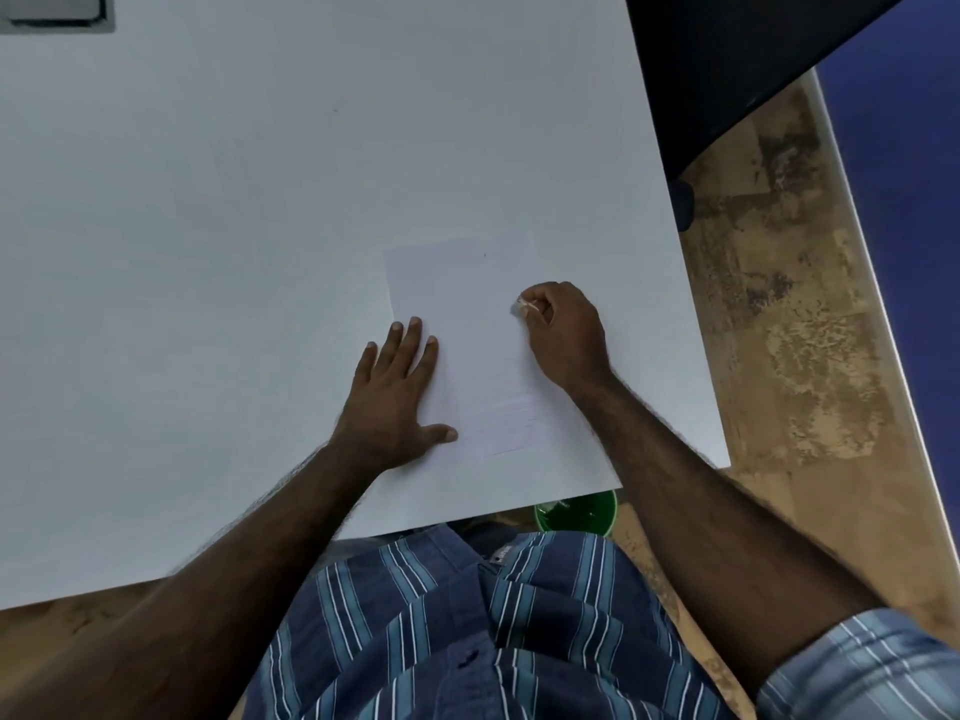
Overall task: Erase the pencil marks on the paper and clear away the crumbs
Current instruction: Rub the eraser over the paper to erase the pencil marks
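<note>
The left hand (397,394) lies flat with its fingers straight and spread, palm down on the near-left part of the sheet of paper (467,324), most likely to pin the sheet so that rubbing does not drag or crease it. The right hand (563,330) is curled, its fingertips pinching a small whitish eraser (519,306) and pressing it to the paper at the sheet's right edge, just beyond the knuckles; the tight pinch near the tip suits short, firm strokes. The paper rests on the white worktop (208,226) between the two hands, close to the near edge. Faint pencil lines (511,426) show just to the right of the left thumb, so that patch seems not yet erased. Most of the eraser is hidden inside the fingers, and any crumbs are too small or pale to make out. Below the right forearm, a green container (576,511) peeks from under the worktop edge, largely cut off.
</note>
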`<move>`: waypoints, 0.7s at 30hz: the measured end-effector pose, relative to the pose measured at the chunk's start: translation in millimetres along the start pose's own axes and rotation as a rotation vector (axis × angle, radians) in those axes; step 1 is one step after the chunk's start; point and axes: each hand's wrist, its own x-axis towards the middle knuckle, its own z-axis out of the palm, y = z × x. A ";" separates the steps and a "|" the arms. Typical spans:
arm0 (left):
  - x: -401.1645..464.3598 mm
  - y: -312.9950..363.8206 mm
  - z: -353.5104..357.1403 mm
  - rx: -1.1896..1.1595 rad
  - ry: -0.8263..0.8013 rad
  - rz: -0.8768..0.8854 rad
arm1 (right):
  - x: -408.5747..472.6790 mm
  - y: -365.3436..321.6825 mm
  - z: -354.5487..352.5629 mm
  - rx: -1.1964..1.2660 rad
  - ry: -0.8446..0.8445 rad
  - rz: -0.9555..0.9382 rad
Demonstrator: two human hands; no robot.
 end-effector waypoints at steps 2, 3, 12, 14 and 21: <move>2.4 2.9 2.5 -0.001 0.037 -0.031 | -14.4 -7.7 3.7 -0.008 -0.030 -0.015; 3.8 4.4 4.0 0.002 0.058 -0.044 | -24.1 -11.3 6.6 -0.014 -0.057 -0.043; 4.1 -8.1 3.7 -0.009 0.042 0.000 | -63.4 -1.5 18.5 -0.116 -0.088 -0.135; 3.7 -11.1 3.0 -0.017 0.033 -0.001 | -59.0 0.5 18.8 -0.127 -0.055 -0.102; 7.3 -5.6 1.2 -0.047 -0.008 -0.049 | -92.0 -25.6 39.1 -0.241 -0.227 -0.418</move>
